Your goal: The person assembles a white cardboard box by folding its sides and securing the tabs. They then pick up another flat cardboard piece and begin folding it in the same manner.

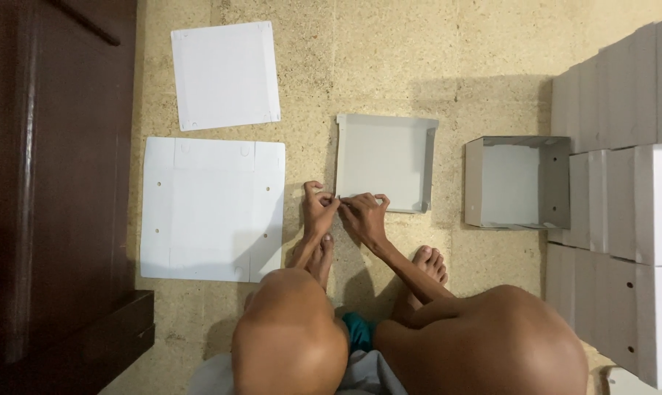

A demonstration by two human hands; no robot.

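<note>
I am looking straight down past my knees at a speckled stone floor (389, 66). My left hand (318, 207) and right hand (365, 213) meet at the near left corner of a half-folded cardboard box tray (384, 161). Both are pinched shut on that corner, fingertips together, apparently pressing a flap or tab into place; the exact tab is too small for me to make out. The tray lies flat on the floor just ahead of my feet, so the floor backs the fold, and its side walls already stand up at left and right.

To my left lie two flat white die-cut cardboard sheets, a larger one (212, 208) near me and a smaller one (225, 74) beyond it, spread apart and unfolded, within easy reach. To the right of the tray sits a finished open box (517, 183), tipped with its mouth toward the camera. Beyond it, stacked white boxes (623, 146) stand against the right edge. A dark wooden cabinet (53, 183) fills the far left.
</note>
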